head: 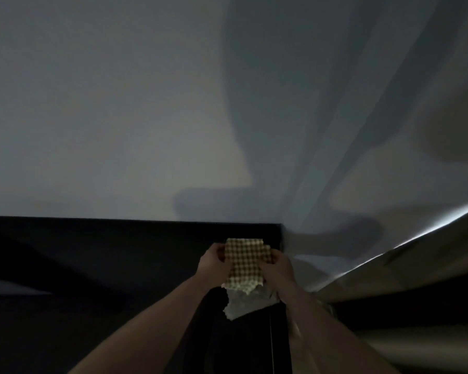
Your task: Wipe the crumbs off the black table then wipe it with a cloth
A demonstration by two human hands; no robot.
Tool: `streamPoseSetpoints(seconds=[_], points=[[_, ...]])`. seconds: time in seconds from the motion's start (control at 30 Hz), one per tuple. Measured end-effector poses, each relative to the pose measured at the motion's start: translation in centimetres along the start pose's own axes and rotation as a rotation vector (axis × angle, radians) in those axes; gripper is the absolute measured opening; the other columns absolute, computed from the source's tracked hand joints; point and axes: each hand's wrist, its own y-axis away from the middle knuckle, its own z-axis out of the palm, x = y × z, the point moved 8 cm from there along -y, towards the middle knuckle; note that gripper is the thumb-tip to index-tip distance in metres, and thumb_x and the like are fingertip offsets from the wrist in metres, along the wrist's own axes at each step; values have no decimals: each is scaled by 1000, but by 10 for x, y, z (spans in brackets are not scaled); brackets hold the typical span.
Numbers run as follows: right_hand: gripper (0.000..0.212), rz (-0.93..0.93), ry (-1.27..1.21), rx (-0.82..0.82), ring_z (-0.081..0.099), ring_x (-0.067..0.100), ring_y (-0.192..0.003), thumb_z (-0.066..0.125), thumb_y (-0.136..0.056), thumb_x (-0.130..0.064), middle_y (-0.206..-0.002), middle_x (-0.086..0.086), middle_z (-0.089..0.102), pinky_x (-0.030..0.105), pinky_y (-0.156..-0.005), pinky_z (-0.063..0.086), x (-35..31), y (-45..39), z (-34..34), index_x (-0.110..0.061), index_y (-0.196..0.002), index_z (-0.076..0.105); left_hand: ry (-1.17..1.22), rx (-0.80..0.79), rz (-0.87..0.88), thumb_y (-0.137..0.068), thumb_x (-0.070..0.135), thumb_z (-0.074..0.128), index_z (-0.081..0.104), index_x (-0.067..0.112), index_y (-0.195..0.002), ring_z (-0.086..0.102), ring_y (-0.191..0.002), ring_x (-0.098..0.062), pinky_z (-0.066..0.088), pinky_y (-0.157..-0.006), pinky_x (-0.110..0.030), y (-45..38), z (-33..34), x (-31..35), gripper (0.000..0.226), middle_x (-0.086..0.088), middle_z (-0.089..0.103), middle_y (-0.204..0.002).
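you've got the checked cloth (244,261) pinched between left hand (214,261) and right hand (277,265) above the black table (92,255) near its far right corner, so wiping looks not yet started, crumbs too dark to judge

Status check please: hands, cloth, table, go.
Left hand and right hand both gripping the checked yellow-brown cloth, held up above the black table. Dim light, crumbs not visible. Nothing seen in the way.
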Motion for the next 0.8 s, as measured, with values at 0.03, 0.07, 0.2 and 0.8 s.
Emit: streamPoseSetpoints(seconds=[0.03, 0.07, 0.2, 0.8], points=[[20, -15, -5, 34, 69, 27, -106, 67, -94, -14, -108, 3, 72, 39, -92, 58, -9, -11, -3, -22, -112, 68, -6, 12, 24, -86, 12, 61, 51, 19, -144, 66, -119, -24, 58, -95, -35, -10, -2, 11, 59, -4, 67, -129], [21, -26, 5, 68, 68, 27, -106, 66, -95, -13, -108, 5, 70, 36, -89, 56, -15, -22, -7, -20, -116, 67, -7, 19, 51, -86, 11, 61, 47, 19, -148, 65, -121, -25, 58, -92, -33, -23, -2, 18, 65, -5, 66, -132], [63, -37, 135, 105, 56, 31, -132, 64, -92, -7, -145, 11, 57, 37, -105, 48, -16, -56, -11, -15, -152, 46, -209, -69, 133, -91, 16, 62, 21, 18, -162, 47, -142, -31, 50, -107, -38, -49, 10, 32, 82, -9, 42, -158], [68, -226, 908, -265, 9, 25, -160, 46, -106, -34, -175, 2, -1, 35, -129, 18, 31, -53, 42, -18, -165, 17, -828, -392, 170, -91, 27, 65, 16, 22, -164, 14, -158, -31, 32, -123, -50, -63, 69, 0, 88, 2, 4, -173]])
